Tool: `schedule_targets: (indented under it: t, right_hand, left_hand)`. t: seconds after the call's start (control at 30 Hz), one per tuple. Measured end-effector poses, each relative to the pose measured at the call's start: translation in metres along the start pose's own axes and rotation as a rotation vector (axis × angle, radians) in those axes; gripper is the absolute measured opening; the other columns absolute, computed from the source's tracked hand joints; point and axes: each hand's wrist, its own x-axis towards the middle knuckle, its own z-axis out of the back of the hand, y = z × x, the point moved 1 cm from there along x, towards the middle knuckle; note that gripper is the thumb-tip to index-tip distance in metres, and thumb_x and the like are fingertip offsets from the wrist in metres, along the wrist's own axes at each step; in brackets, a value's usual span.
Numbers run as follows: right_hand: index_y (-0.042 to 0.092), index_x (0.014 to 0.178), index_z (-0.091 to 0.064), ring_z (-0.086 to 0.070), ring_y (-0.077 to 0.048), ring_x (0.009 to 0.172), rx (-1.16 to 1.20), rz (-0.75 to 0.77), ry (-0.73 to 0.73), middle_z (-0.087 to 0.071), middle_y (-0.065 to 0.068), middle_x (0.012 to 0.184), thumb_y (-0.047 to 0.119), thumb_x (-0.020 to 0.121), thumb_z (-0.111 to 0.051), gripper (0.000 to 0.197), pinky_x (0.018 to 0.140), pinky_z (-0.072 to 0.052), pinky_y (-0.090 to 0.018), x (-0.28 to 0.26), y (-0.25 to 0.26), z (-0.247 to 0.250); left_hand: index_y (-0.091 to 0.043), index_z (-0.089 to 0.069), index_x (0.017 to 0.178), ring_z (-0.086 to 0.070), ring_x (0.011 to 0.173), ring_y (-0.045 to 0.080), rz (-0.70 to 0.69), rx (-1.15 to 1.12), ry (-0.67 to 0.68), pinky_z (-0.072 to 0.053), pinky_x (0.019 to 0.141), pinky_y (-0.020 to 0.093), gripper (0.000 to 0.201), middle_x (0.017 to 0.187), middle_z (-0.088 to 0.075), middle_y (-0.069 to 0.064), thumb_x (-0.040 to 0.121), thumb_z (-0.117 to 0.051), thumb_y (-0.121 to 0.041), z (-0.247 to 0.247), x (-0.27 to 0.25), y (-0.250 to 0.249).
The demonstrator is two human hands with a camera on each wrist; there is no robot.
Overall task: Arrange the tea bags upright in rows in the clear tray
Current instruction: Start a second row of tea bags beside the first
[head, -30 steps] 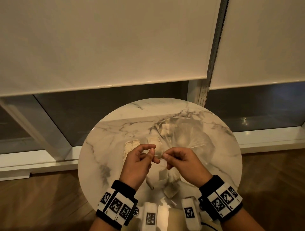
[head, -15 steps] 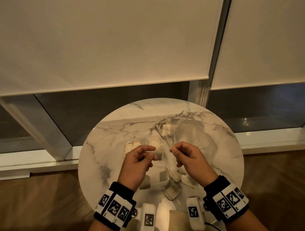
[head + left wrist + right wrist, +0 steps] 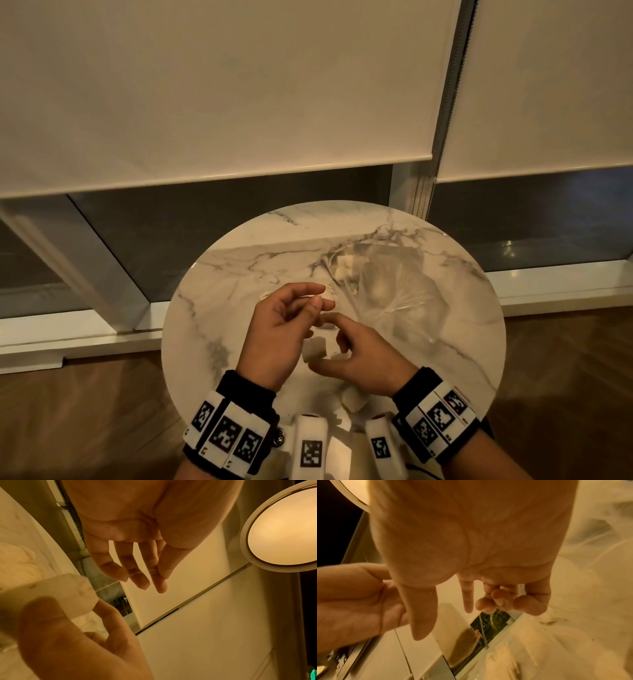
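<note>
Over the round marble table (image 3: 212, 308) my right hand (image 3: 327, 342) holds a white tea bag (image 3: 314, 348) between thumb and fingers; the left wrist view shows that tea bag (image 3: 51, 592) up close behind a blurred right thumb. From the bag a thin string (image 3: 142, 572) runs to my left hand (image 3: 320, 296), which pinches it between thumb and nearly straight fingers. The clear tray (image 3: 424, 270) lies at the table's back right with one tea bag (image 3: 342, 270) standing at its left end. In the right wrist view my right fingers (image 3: 496, 601) are curled.
Loose tea bags lie near the table's front edge (image 3: 354, 401), and more show just beyond my left fingers (image 3: 330, 294). Past the table are a window sill and lowered roller blinds (image 3: 222, 85); wooden floor surrounds it. A lit ceiling lamp (image 3: 283, 531) shows in the left wrist view.
The hands were pinched together, then drew apart. Now my right hand has dropped nearer with a tea bag in it, and my left fingers have straightened, holding the string.
</note>
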Motion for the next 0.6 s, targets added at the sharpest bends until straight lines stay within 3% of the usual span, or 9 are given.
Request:
schedule_targets:
  t: [0.07,0.13,0.17,0.23,0.33,0.4,0.47,0.6]
  right_hand:
    - [0.043,0.127,-0.057,-0.048,-0.004,0.07,-0.018,0.033,0.0,-0.05,0.014,0.077,0.053,0.076,-0.074,0.055,0.07,-0.047,-0.025,0.003,0.002,-0.005]
    - [0.032,0.106,-0.07,-0.052,-0.009,0.069,-0.047,0.076,0.003,-0.056,0.007,0.074,0.046,0.083,-0.07,0.027,0.071,-0.051,-0.035,0.006,0.003,-0.007]
    - [0.023,0.092,-0.071,-0.055,-0.015,0.069,-0.027,0.086,0.009,-0.06,0.0,0.073,0.044,0.087,-0.068,0.022,0.072,-0.051,-0.042,0.006,0.003,-0.008]
    - [0.012,0.08,-0.07,-0.059,-0.02,0.067,0.075,0.062,0.038,-0.066,-0.011,0.075,0.044,0.088,-0.067,0.032,0.073,-0.051,-0.046,0.006,-0.003,-0.008]
    - [0.013,0.087,-0.077,-0.069,-0.015,0.081,0.288,-0.002,0.105,-0.075,-0.01,0.084,0.047,0.085,-0.071,0.034,0.081,-0.056,-0.043,0.002,-0.007,-0.006]
    - [0.01,0.095,-0.078,-0.073,-0.015,0.091,0.422,-0.031,0.131,-0.077,-0.005,0.09,0.031,0.09,-0.072,0.022,0.084,-0.057,-0.031,0.0,-0.006,-0.004]
    - [0.004,0.099,-0.076,-0.072,-0.011,0.091,0.48,-0.027,0.136,-0.076,-0.003,0.091,0.018,0.093,-0.068,0.016,0.085,-0.055,-0.025,-0.001,-0.006,-0.005]
    - [0.006,0.095,-0.076,-0.073,-0.017,0.093,0.5,-0.035,0.135,-0.076,-0.003,0.089,0.018,0.094,-0.068,0.015,0.095,-0.056,-0.04,0.002,-0.007,-0.006]
  left_hand:
    - [-0.014,-0.069,0.108,-0.068,0.075,0.011,-0.021,0.011,0.006,-0.052,0.064,0.024,0.015,0.092,-0.077,0.005,0.096,-0.06,-0.01,-0.001,-0.001,-0.003]
    - [-0.013,-0.069,0.108,-0.068,0.074,0.014,-0.026,-0.002,0.003,-0.052,0.063,0.024,0.016,0.092,-0.077,0.006,0.096,-0.06,-0.009,0.0,-0.001,-0.006]
    - [-0.013,-0.069,0.109,-0.068,0.074,0.015,-0.028,-0.004,-0.003,-0.052,0.063,0.024,0.017,0.092,-0.077,0.006,0.096,-0.06,-0.009,0.002,-0.001,-0.006]
    - [-0.016,-0.068,0.11,-0.068,0.076,0.016,-0.033,0.009,-0.026,-0.053,0.064,0.025,0.017,0.093,-0.077,0.005,0.096,-0.059,-0.01,0.006,0.0,-0.006]
    - [-0.018,-0.068,0.11,-0.069,0.078,0.015,-0.006,0.05,-0.113,-0.053,0.063,0.024,0.017,0.093,-0.077,0.002,0.097,-0.06,-0.011,0.016,0.005,0.002]
    - [-0.021,-0.067,0.111,-0.069,0.08,0.009,0.036,0.123,-0.193,-0.052,0.062,0.019,0.017,0.097,-0.076,0.001,0.096,-0.063,-0.015,0.023,0.008,0.013]
    - [-0.025,-0.067,0.114,-0.068,0.084,0.005,0.065,0.28,-0.233,-0.051,0.067,0.017,0.021,0.104,-0.072,-0.003,0.093,-0.067,-0.023,0.028,0.01,0.023]
    - [-0.029,-0.073,0.102,-0.068,0.084,0.005,0.125,0.456,-0.042,-0.054,0.071,0.017,0.02,0.093,-0.073,-0.013,0.084,-0.076,-0.037,0.026,0.006,0.032]
